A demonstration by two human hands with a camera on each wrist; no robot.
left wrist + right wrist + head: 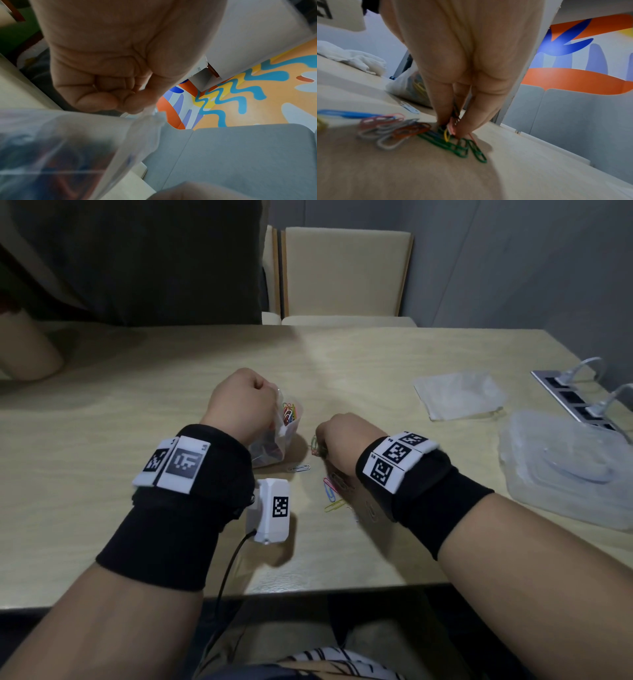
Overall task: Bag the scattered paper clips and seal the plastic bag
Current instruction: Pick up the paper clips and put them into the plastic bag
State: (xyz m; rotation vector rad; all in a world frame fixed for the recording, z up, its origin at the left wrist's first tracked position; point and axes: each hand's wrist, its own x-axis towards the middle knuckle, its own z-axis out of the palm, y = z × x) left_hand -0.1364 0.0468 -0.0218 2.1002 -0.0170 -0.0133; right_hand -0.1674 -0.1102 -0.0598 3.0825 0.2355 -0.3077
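Note:
A clear plastic bag (274, 440) stands on the table, with several coloured paper clips inside. My left hand (239, 402) pinches its upper edge (150, 115) and holds it upright with the mouth open. Just to the right, my right hand (337, 440) reaches down to the table, and its fingertips (452, 125) pinch several paper clips out of a loose pile (450, 140) of green, red, grey and pink ones. More scattered clips (334, 496) lie on the table under my right wrist, and a single grey clip (298, 468) lies beside the bag.
A white device (272, 510) with a black cable sits near the front edge. At the right are a flat clear plastic bag (459, 395), a clear plastic container (568, 467) and a power strip (579, 398). A chair (342, 275) stands behind the table.

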